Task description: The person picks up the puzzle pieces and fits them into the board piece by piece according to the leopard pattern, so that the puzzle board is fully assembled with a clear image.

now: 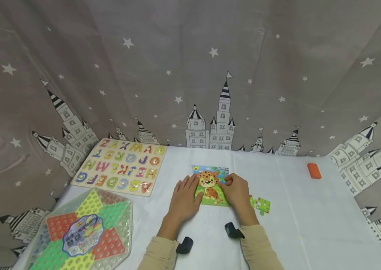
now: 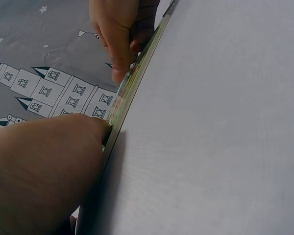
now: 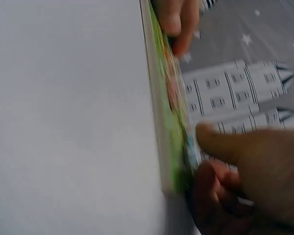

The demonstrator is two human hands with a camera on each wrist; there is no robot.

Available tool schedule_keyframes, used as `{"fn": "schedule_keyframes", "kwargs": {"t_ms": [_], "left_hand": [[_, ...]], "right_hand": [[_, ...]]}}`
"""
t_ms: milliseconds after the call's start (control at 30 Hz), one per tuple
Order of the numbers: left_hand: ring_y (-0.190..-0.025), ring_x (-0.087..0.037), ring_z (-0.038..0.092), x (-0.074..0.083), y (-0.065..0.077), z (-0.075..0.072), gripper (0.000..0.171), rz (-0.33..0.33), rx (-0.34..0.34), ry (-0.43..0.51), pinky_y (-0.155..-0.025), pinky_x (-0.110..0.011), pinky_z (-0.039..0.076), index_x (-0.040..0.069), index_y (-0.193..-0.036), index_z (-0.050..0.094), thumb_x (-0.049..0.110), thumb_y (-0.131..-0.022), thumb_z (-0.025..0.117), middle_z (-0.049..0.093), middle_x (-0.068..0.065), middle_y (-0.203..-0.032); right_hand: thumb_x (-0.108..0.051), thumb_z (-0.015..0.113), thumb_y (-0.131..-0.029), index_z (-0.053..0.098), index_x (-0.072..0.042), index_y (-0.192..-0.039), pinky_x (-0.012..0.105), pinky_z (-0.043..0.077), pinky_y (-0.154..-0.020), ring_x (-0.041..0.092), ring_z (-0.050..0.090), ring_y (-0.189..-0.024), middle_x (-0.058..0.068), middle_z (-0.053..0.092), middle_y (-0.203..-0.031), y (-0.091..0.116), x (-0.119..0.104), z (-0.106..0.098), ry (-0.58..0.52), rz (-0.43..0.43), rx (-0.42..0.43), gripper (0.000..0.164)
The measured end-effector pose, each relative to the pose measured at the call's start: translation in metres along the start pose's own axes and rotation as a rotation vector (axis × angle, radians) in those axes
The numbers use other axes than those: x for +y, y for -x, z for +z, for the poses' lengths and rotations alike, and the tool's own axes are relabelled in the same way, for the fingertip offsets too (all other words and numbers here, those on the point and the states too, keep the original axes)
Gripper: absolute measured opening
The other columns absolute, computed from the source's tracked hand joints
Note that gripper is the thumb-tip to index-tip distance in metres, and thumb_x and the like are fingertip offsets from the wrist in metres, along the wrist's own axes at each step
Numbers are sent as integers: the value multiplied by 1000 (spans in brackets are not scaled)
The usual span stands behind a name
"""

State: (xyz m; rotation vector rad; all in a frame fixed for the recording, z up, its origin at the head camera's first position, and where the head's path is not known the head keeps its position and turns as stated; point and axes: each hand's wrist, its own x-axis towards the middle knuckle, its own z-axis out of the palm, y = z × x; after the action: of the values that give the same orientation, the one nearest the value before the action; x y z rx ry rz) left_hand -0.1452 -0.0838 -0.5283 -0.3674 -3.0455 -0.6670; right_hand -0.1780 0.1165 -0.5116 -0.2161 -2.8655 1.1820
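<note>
A jigsaw puzzle [image 1: 210,200] with a spotted leopard cub on green and blue lies in its flat tray in front of me. My left hand [image 1: 184,198] rests on the puzzle's left side, fingers extended over the edge and thumb near the lower left corner. At the right side, my right hand [image 1: 239,191] has its fingers curled and pinches a puzzle piece [image 3: 191,152] at the board's edge; most of that piece is hidden. Loose green puzzle pieces [image 1: 262,206] lie on the cloth just right of the right wrist.
A wooden alphabet board [image 1: 116,165] lies at the back left. Nearer on the left is a Chinese checkers set [image 1: 84,232] in clear packaging. An orange block [image 1: 314,171] sits at the back right of the white tablecloth [image 1: 298,240]. A grey castle-print curtain [image 1: 190,75] hangs behind.
</note>
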Motion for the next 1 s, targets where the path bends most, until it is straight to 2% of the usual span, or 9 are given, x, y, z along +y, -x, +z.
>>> {"fn": "schedule_keyframes", "kwargs": {"t_ms": [133,300,467,533,600,667,767,900,1000], "left_hand": [[-157,-32,26,2,0,-1,65,0,-14,7,-129,-53,19,14,-160,34,42,-104,49,32,-5,-168],[-157,-32,25,2,2,0,66,-11,-24,23,-130,-53,17,13,-160,35,45,-104,49,31,-5,-168],[-157,-33,24,1,1,-2,69,-9,-22,39,-129,-53,17,12,-160,35,47,-103,51,31,-6,-168],[-157,-33,24,1,1,-2,70,-9,-21,37,-130,-53,16,12,-160,34,48,-103,51,30,-6,-169],[-157,-33,25,0,1,-3,70,-12,-17,32,-130,-53,17,12,-160,35,48,-102,51,31,-6,-168],[-157,-33,26,0,2,-3,70,-12,-17,34,-129,-53,17,11,-160,35,48,-102,52,32,-6,-168],[-156,-34,26,0,3,-2,71,-3,-30,32,-129,-54,18,11,-160,35,48,-102,52,32,-6,-168],[-156,-34,27,0,2,-1,71,14,-18,28,-128,-55,20,11,-160,35,48,-102,53,33,-6,-168],[-155,-35,28,0,2,-2,70,18,5,28,-128,-55,21,10,-159,37,47,-102,53,34,-7,-167]], "right_hand": [[-32,73,-93,73,-7,-108,28,48,-72,16,61,-80,4,71,-90,3,11,-20,-53,19,-34,29],[-31,68,-97,73,-10,-118,28,47,-77,18,62,-89,6,73,-101,11,40,-58,-22,42,-37,30],[-33,80,-89,70,-14,-130,32,47,-77,21,57,-95,6,69,-116,22,67,-85,107,-1,-110,47],[-36,85,-83,68,-14,-134,38,50,-81,24,56,-98,8,67,-121,26,72,-90,152,-31,-154,58],[-40,88,-79,66,-14,-136,47,53,-91,29,58,-107,11,65,-125,29,74,-91,179,-64,-192,67],[-42,88,-77,68,-13,-135,55,51,-99,33,58,-114,13,64,-126,32,75,-90,192,-86,-216,68],[-39,89,-77,73,-13,-125,60,46,-106,37,55,-121,13,63,-124,36,75,-88,200,-88,-222,57],[-30,90,-76,75,-13,-110,58,47,-106,34,55,-119,11,63,-120,37,72,-87,210,-77,-204,41],[-26,91,-75,69,-13,-103,48,50,-95,29,55,-108,9,63,-110,35,67,-88,204,-80,-196,38]]}}
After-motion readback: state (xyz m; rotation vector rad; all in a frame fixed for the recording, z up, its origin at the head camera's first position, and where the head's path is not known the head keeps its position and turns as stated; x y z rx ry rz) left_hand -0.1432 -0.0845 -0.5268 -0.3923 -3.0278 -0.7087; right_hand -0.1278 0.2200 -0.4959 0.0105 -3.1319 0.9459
